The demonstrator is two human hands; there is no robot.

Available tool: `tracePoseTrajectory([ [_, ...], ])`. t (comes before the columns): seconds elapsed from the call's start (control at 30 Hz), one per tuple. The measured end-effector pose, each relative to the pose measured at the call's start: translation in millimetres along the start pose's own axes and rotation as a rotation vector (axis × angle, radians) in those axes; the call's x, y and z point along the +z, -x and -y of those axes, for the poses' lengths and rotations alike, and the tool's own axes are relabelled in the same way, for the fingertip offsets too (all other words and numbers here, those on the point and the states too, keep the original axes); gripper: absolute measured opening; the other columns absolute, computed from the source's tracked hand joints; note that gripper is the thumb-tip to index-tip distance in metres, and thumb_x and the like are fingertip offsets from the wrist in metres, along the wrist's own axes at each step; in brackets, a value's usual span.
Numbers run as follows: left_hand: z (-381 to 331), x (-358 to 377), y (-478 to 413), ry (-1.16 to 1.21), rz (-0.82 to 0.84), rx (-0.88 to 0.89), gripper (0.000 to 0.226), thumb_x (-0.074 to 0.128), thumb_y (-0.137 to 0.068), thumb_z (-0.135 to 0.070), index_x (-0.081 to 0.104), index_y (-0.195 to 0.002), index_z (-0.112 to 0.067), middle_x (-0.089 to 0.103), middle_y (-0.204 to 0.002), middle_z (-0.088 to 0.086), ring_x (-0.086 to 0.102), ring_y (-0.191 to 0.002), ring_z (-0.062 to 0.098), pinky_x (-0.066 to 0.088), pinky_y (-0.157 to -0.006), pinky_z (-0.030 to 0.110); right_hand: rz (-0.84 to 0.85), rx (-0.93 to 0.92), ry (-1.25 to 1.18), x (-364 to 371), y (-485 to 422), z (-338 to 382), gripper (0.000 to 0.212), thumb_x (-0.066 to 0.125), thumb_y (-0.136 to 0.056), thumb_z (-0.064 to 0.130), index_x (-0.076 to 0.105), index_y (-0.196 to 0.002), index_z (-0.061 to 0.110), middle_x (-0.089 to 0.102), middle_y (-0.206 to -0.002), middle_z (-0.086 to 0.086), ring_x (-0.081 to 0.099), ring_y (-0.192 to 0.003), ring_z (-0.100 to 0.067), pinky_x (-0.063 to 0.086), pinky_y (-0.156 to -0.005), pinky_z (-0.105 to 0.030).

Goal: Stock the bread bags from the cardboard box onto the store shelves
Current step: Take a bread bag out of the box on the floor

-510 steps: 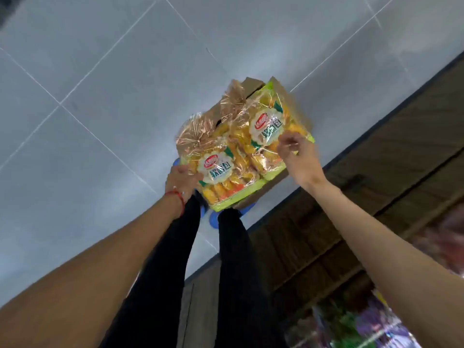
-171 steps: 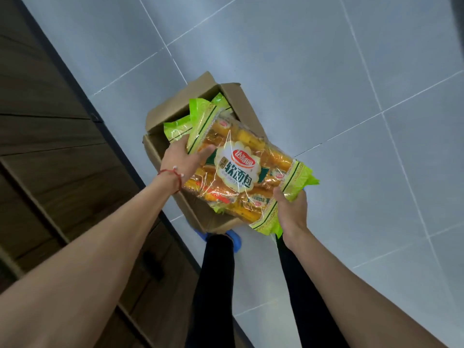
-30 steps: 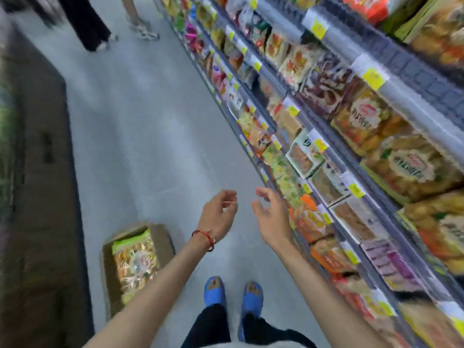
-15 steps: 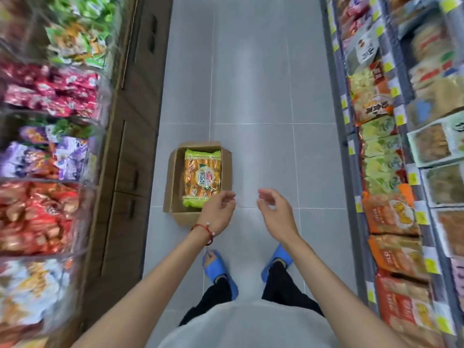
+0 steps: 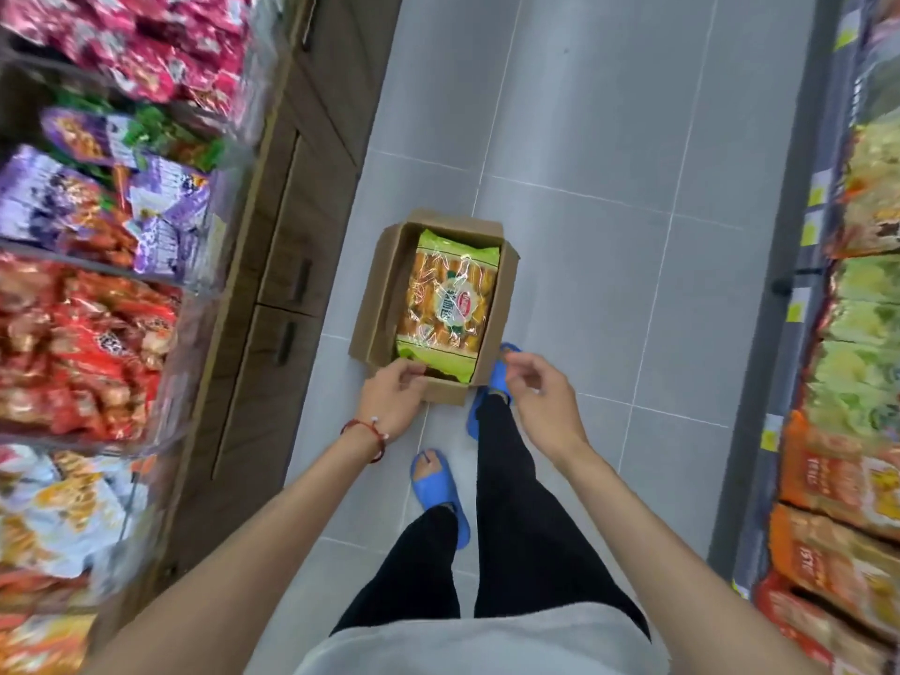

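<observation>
Since half a second ago the view has closed on the cardboard box (image 5: 433, 309); both hands now hang over its near end instead of short of it. Box sits on the floor (image 5: 609, 236) with flaps folded out, so the contents can be reached from above. One bread bag (image 5: 450, 304) lies flat inside, label up, green end seals toward the box's near and far ends. Left hand (image 5: 392, 399) is loosely curled, fingertips over the box's near edge, gripping nothing. Right hand (image 5: 540, 394) is half-open and empty, just right of the box's near corner. Likely step: reaching down, one hand per side, since a soft bag sags if lifted singly. Shelves (image 5: 852, 431) of packets stand well right of the box; a snack rack (image 5: 87, 285) to its left.
</observation>
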State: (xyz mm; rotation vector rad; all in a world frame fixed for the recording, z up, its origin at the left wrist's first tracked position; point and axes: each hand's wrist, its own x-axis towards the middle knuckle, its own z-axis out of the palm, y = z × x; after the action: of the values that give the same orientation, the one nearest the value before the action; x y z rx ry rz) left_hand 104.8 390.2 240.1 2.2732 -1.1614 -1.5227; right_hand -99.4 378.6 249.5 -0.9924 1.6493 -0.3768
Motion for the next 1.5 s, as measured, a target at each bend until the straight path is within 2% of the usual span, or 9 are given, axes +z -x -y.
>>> tracePoseTrajectory([
  [0.27, 15.8, 27.3, -100.8, 0.106, -0.014, -0.238, 0.024, 0.054, -0.099, -0.015, 0.065, -0.120, -0.012, 0.066, -0.114, 0.006, 0.061, -0.109, 0.023, 0.044, -0.093, 0.027, 0.140, 0.059, 0.137, 6.9, -127.4, -12.7, 0.022, 0.053, -0.105, 0.013, 0.067, -0.121, 0.017, 0.068, -0.114, 0.002, 0.063, -0.103, -0.009, 0.050, -0.093, -0.017],
  [0.5, 49.3, 48.3, -180.9, 0.081, 0.025, -0.332, 0.026, 0.051, -0.098, -0.016, 0.064, -0.120, -0.016, 0.063, -0.106, 0.000, 0.058, -0.101, 0.017, 0.040, -0.086, 0.022, 0.222, 0.137, 0.202, 47.1, -208.2, -36.8, 0.023, 0.052, -0.105, 0.011, 0.065, -0.124, 0.013, 0.065, -0.113, 0.003, 0.060, -0.103, -0.008, 0.045, -0.073, -0.002],
  [0.77, 82.9, 34.4, -292.5, -0.307, 0.198, -0.038, 0.029, 0.051, -0.097, -0.021, 0.062, -0.124, -0.019, 0.063, -0.127, 0.005, 0.060, -0.115, 0.024, 0.048, -0.103, 0.037, 0.055, 0.382, 0.038, 120.8, -251.4, -96.1, 0.022, 0.052, -0.104, 0.011, 0.063, -0.124, 0.011, 0.062, -0.103, 0.005, 0.059, -0.094, -0.009, 0.043, -0.067, 0.000],
  [1.03, 82.3, 33.0, -412.1, -0.775, 0.313, 0.393, 0.037, 0.052, -0.098, -0.026, 0.053, -0.133, -0.016, 0.051, -0.137, 0.010, 0.049, -0.123, 0.027, 0.047, -0.104, 0.044, -0.149, 0.784, -0.187, 208.7, -292.7, -154.7, 0.047, 0.054, -0.101, 0.031, 0.049, -0.144, 0.011, 0.059, -0.129, -0.006, 0.053, -0.123, -0.027, 0.044, -0.105, -0.038],
  [1.13, 69.7, 44.3, -448.0, -0.872, 0.329, 0.514, 0.045, 0.051, -0.096, -0.024, 0.047, -0.140, -0.014, 0.046, -0.143, 0.011, 0.043, -0.132, 0.030, 0.041, -0.109, 0.042, -0.227, 0.945, -0.327, 234.3, -302.5, -170.7, 0.038, 0.056, -0.088, 0.036, 0.053, -0.114, 0.008, 0.055, -0.096, -0.005, 0.051, -0.095, -0.027, 0.044, -0.076, -0.035],
  [1.3, 49.1, 74.4, -493.1, -1.010, 0.363, 0.693, 0.064, 0.052, -0.095, -0.029, 0.030, -0.153, -0.011, 0.025, -0.161, 0.015, 0.020, -0.150, 0.034, 0.024, -0.122, 0.045, -0.363, 1.149, -0.726, 255.5, -309.8, -179.5, 0.024, 0.057, -0.096, 0.029, 0.055, -0.112, 0.011, 0.045, -0.082, -0.003, 0.051, -0.079, -0.022, 0.053, -0.073, -0.036],
  [1.33, 47.9, 81.9, -498.9, -1.034, 0.366, 0.711, 0.066, 0.052, -0.096, -0.031, 0.027, -0.154, -0.011, 0.021, -0.162, 0.017, 0.016, -0.151, 0.034, 0.019, -0.123, 0.045, -0.382, 1.177, -0.789, 258.7, -309.7, -181.1, 0.019, 0.056, -0.098, 0.027, 0.057, -0.109, 0.012, 0.043, -0.080, -0.002, 0.030, -0.079, -0.015, 0.057, -0.086, -0.039],
  [1.37, 47.6, 89.2, -503.8, -1.046, 0.364, 0.718, 0.067, 0.051, -0.096, -0.033, 0.026, -0.154, -0.011, 0.019, -0.163, 0.018, 0.013, -0.152, 0.035, 0.016, -0.123, 0.044, -0.402, 1.193, -0.834, 261.9, -310.5, -182.8, 0.017, 0.056, -0.099, 0.027, 0.058, -0.110, 0.014, 0.043, -0.080, 0.000, 0.051, -0.117, -0.024, 0.056, -0.095, -0.041],
  [1.5, 59.5, 108.1, -516.7, -1.071, 0.239, 0.765, 0.072, 0.051, -0.094, -0.046, 0.027, -0.153, -0.013, 0.011, -0.165, 0.016, 0.012, -0.151, 0.038, 0.016, -0.123, 0.048, -0.508, 1.235, -0.838, 272.0, -318.0, -187.1, 0.029, 0.056, -0.096, 0.032, 0.055, -0.114, 0.008, 0.051, -0.084, -0.001, 0.046, -0.067, -0.017, 0.041, -0.061, -0.032],
])
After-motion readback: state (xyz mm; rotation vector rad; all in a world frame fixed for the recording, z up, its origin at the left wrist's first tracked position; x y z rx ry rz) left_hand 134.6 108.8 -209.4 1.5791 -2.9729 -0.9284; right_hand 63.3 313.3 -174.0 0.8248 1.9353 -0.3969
